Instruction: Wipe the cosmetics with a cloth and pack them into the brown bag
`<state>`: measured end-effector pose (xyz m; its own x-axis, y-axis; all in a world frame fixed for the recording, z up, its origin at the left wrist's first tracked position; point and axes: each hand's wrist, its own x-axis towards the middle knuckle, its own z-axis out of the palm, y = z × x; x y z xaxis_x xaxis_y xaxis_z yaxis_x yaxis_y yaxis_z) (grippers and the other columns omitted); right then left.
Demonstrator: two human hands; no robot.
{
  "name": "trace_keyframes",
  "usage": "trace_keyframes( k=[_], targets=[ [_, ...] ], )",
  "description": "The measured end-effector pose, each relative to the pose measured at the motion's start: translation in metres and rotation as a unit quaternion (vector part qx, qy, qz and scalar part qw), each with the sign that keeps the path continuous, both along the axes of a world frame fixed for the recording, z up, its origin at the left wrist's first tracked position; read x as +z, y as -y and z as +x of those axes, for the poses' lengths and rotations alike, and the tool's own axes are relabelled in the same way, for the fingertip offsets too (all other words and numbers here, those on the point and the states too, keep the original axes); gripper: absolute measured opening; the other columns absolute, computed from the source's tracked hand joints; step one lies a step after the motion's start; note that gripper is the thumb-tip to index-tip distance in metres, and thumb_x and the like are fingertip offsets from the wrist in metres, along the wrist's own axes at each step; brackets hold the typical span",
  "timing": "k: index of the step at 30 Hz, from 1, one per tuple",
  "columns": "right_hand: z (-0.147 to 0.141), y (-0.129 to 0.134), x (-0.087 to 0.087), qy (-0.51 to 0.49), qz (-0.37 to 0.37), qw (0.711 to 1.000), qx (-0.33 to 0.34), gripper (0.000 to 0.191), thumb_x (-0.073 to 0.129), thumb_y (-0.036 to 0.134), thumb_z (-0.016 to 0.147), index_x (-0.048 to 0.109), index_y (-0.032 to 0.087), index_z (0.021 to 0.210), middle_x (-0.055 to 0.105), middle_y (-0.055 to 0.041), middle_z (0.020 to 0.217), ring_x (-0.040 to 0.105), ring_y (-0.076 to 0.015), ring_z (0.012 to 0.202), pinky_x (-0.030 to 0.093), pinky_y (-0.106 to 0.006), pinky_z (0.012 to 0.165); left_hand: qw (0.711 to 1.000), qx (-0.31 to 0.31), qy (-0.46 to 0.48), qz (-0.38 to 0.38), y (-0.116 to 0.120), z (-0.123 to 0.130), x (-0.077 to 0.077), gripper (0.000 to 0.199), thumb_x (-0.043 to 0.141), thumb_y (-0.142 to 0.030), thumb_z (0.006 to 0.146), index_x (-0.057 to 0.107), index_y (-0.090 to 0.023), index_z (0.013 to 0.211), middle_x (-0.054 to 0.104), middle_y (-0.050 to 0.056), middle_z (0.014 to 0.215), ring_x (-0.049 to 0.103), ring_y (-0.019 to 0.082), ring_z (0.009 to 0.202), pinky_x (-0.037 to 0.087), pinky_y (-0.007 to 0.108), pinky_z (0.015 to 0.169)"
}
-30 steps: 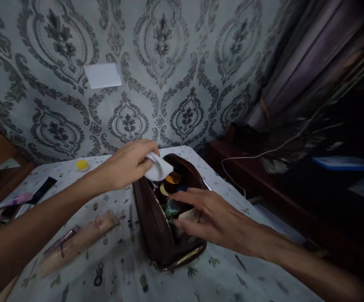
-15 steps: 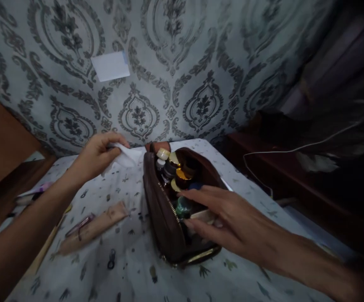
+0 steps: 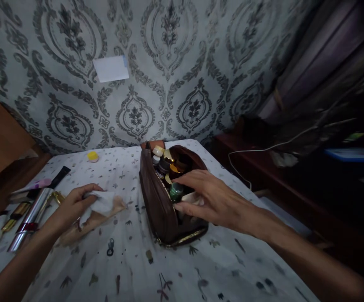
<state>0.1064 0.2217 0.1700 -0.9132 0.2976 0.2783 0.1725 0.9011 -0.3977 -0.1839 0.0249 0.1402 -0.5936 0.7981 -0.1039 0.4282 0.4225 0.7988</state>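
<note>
A brown zippered bag (image 3: 158, 205) stands unzipped on the patterned cloth, packed with small jars and bottles. My right hand (image 3: 200, 195) reaches into its opening, thumb and fingers apart on either side of a green-lidded jar (image 3: 176, 191); whether they touch it is unclear. A gold-lidded jar (image 3: 175, 170) sits just behind. In my left hand (image 3: 82, 199) a white cloth or tissue (image 3: 101, 203) is pinched, over a beige tube (image 3: 84, 228) lying left of the bag.
At the left lie a silver tube (image 3: 35, 216), a black tube (image 3: 59, 177) and gold cosmetics. A yellow-lidded pot (image 3: 92, 157) stands near the wallpapered wall. Beyond the cloth's right edge, a white cable (image 3: 263, 149) runs over dark red furniture (image 3: 241, 157).
My left hand has moved down and left with the white cloth, now over the beige tube. My right hand has stayed at the bag's opening, its fingers now around the green jar's sides.
</note>
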Motion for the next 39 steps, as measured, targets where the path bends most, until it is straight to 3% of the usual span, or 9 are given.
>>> trace_keyframes(
  k=[5,11,16,20,24,27,31,35,39],
  targets=[
    [0.003,0.004,0.008,0.038,-0.021,0.999,-0.027,0.056,0.068,0.051,0.086,0.064,0.014,0.127,0.069,-0.0156,0.119,0.06,-0.0325,0.118,0.048,-0.045,0.098,0.996,0.026,0.084,0.016,0.012,0.005,-0.017,0.028,0.069,-0.043,0.065,0.063,-0.024,0.084,0.062,-0.001,0.067,0.058,0.021,0.065,0.046,0.028,0.056],
    [0.003,0.006,0.018,0.057,-0.028,0.997,-0.038,0.057,0.067,0.049,0.087,0.061,0.013,0.131,0.069,-0.0161,0.122,0.062,-0.0321,0.118,0.05,-0.041,0.094,0.981,0.014,0.196,0.0,0.023,0.002,-0.038,0.025,0.069,-0.04,0.073,0.06,-0.026,0.091,0.062,-0.003,0.066,0.058,0.019,0.06,0.046,0.028,0.056],
    [0.003,0.007,0.015,0.065,-0.052,0.996,-0.026,0.048,0.063,0.045,0.089,0.063,0.013,0.125,0.074,-0.0121,0.1,0.072,-0.0263,0.092,0.054,-0.032,0.075,0.989,0.009,0.147,0.009,0.029,-0.007,-0.041,0.031,0.069,-0.044,0.072,0.063,-0.021,0.093,0.063,-0.002,0.068,0.057,0.017,0.061,0.045,0.027,0.056],
    [0.007,0.005,0.004,0.045,-0.08,0.995,-0.038,0.047,0.055,0.051,0.091,0.061,0.018,0.126,0.074,-0.0074,0.086,0.073,-0.0246,0.078,0.054,-0.031,0.065,0.988,0.106,0.06,0.095,0.044,-0.03,-0.032,0.042,0.073,-0.046,0.058,0.066,-0.019,0.089,0.064,-0.001,0.069,0.055,0.016,0.06,0.043,0.024,0.054],
    [0.006,0.005,-0.006,0.009,-0.052,0.998,-0.042,0.051,0.051,0.058,0.09,0.063,0.02,0.122,0.075,-0.0102,0.091,0.073,-0.0276,0.08,0.056,-0.035,0.063,0.968,0.183,-0.012,0.173,0.077,-0.04,-0.03,0.036,0.07,-0.042,0.061,0.067,-0.018,0.088,0.065,-0.001,0.074,0.055,0.015,0.062,0.043,0.023,0.056],
    [0.005,0.005,-0.013,-0.005,-0.054,0.997,-0.056,0.053,0.05,0.061,0.089,0.065,0.021,0.119,0.075,-0.0099,0.088,0.073,-0.0274,0.079,0.058,-0.035,0.061,0.98,0.14,-0.054,0.131,0.099,-0.018,-0.042,0.028,0.063,-0.04,0.069,0.068,-0.018,0.087,0.066,0.001,0.074,0.058,0.018,0.065,0.047,0.027,0.06],
    [0.003,0.0,-0.028,-0.053,-0.053,0.995,-0.072,0.053,0.053,0.067,0.086,0.065,0.025,0.117,0.075,-0.0079,0.088,0.072,-0.022,0.066,0.057,-0.03,0.053,0.98,0.034,-0.166,0.109,0.113,0.026,-0.072,0.024,0.05,-0.023,0.079,0.069,-0.02,0.094,0.069,0.007,0.098,0.064,0.025,0.099,0.049,0.038,0.09],
    [0.0,-0.001,-0.027,-0.067,-0.049,0.994,-0.067,0.057,0.057,0.071,0.082,0.066,0.025,0.113,0.074,-0.0077,0.087,0.069,-0.02,0.06,0.055,-0.029,0.046,0.98,-0.001,-0.189,0.058,0.119,0.05,-0.09,0.026,0.042,-0.014,0.086,0.063,-0.021,0.101,0.065,0.009,0.109,0.063,0.023,0.103,0.05,0.037,0.089],
    [-0.003,0.006,-0.015,-0.07,-0.009,0.995,-0.069,0.064,0.052,0.074,0.083,0.068,0.019,0.11,0.074,-0.0125,0.094,0.071,-0.0232,0.068,0.056,-0.032,0.05,0.979,-0.005,-0.198,0.058,0.125,0.049,-0.093,0.026,0.042,-0.014,0.087,0.063,-0.021,0.101,0.065,0.01,0.113,0.063,0.025,0.107,0.051,0.038,0.091]
  ],
)
